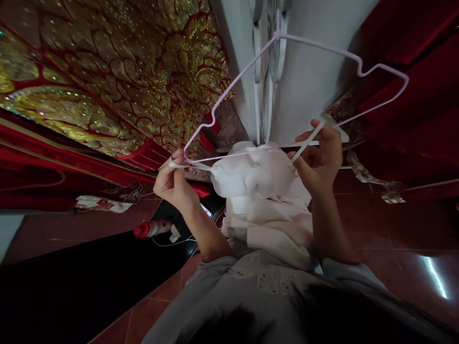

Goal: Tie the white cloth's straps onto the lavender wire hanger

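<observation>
A thin pale pink wire hanger is raised in front of me, its hook near the white wall. My left hand is closed in a pinch on a white strap at the hanger's left corner. My right hand has its fingers curled around the other white strap near the hanger's right side. A white garment hangs from the straps between my hands and falls toward my grey shirt.
A gold and red embroidered cloth fills the upper left. Dark red fabric hangs at the right. A red-capped white bottle lies on the reddish tiled floor beside a black surface.
</observation>
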A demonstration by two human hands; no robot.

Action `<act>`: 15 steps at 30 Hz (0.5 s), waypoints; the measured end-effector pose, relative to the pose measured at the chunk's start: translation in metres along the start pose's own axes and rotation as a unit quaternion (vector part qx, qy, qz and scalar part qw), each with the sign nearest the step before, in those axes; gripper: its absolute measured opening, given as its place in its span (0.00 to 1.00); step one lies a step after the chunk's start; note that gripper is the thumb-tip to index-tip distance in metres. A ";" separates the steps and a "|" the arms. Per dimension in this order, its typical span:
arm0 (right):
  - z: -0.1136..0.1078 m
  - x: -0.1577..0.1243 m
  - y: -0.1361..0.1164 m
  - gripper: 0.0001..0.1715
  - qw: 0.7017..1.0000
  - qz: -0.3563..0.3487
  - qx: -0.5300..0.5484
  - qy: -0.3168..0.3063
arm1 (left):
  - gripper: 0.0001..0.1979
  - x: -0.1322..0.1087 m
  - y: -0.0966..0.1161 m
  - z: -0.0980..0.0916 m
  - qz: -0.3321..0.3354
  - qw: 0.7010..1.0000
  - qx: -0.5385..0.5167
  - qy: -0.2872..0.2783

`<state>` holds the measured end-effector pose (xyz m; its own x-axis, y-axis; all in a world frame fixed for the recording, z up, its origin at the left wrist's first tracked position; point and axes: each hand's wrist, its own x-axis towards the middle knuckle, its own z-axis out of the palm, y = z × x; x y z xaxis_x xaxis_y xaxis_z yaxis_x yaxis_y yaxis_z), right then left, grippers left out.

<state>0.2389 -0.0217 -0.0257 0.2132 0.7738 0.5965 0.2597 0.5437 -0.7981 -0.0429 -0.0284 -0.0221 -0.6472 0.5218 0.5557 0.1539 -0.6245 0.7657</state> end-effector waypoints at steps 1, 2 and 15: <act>0.001 -0.001 0.000 0.38 1.000 0.005 -0.001 -0.004 | 0.07 0.002 0.001 -0.001 0.009 1.000 0.014 -0.024; 0.002 -0.001 0.001 0.38 1.000 0.009 -0.003 -0.007 | 0.08 0.004 0.003 0.000 0.013 0.998 0.023 -0.052; -0.004 -0.007 -0.003 0.39 0.999 0.032 0.017 -0.024 | 0.04 0.042 0.048 0.050 -0.046 0.951 0.078 -0.295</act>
<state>0.2405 -0.0300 -0.0268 0.1816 0.8215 0.5406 0.2148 0.5033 -0.8370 -0.0251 -0.0072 0.0541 -0.1382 0.8343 0.5336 0.2552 -0.4906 0.8332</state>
